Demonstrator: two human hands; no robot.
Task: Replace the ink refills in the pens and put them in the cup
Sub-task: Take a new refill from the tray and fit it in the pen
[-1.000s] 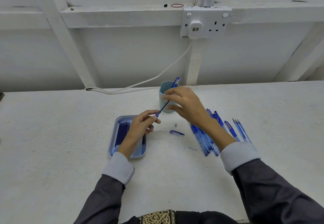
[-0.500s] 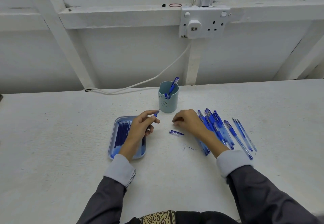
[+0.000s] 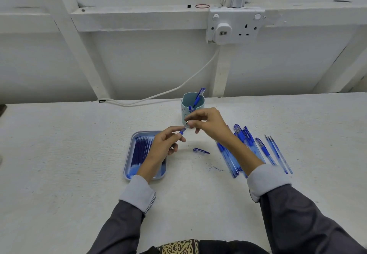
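Note:
My left hand [image 3: 165, 144] grips a blue pen [image 3: 181, 132] above the tray, its front end pointing up and right. My right hand [image 3: 208, 123] pinches a small metal tip piece [image 3: 187, 123] right at that end of the pen. Just behind my hands stands the light teal cup [image 3: 200, 108] with one blue pen [image 3: 199, 97] leaning in it. A loose blue pen cap [image 3: 201, 151] lies on the table below my hands. The blue tray [image 3: 128, 159] of dark blue refills [image 3: 139, 150] is partly hidden under my left wrist.
Several blue pens [image 3: 245, 141] lie in a heap under and beside my right forearm, with loose refills [image 3: 278, 154] further right. A white cable [image 3: 158, 95] runs along the wall from the socket [image 3: 235, 26]. Ink marks [image 3: 217, 168] stain the white table [image 3: 59, 164].
My right hand went from the cup down to the table, picked up the small tip piece and brought it up to the pen. My left hand stayed over the tray with the pen.

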